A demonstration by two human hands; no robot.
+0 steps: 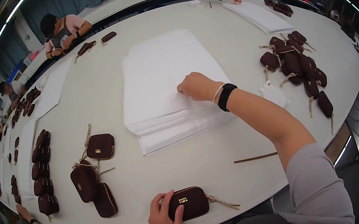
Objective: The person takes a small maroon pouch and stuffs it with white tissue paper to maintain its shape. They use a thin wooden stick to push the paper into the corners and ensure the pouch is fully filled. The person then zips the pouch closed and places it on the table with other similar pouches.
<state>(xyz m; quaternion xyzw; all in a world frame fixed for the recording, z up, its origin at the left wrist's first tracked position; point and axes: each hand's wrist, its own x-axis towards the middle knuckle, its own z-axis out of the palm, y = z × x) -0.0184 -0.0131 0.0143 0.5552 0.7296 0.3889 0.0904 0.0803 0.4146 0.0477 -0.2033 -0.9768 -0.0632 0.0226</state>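
My left hand [164, 217] grips the left end of a dark burgundy zip pouch [193, 202] at the table's near edge. The pouch has gold lettering on top and a beige cord pull trailing right. Stretched forward, my right hand [200, 86] rests over a tall stack of white paper sheets [168, 67], its fingers curled closed. Whatever is in those fingertips is hidden. A black band and a pale bracelet circle the right wrist. Left of the stack lie three similar pouches, one of them a loose dark pouch [100, 147] with gold lettering.
A pile of pouches [294, 61] with cord pulls lies at the right, beside crumpled white paper [273, 94]. A thin brown stick [256, 158] lies under my right arm. Pouches stand in a row [43, 184] at the left. Several people work around the white table [151, 175].
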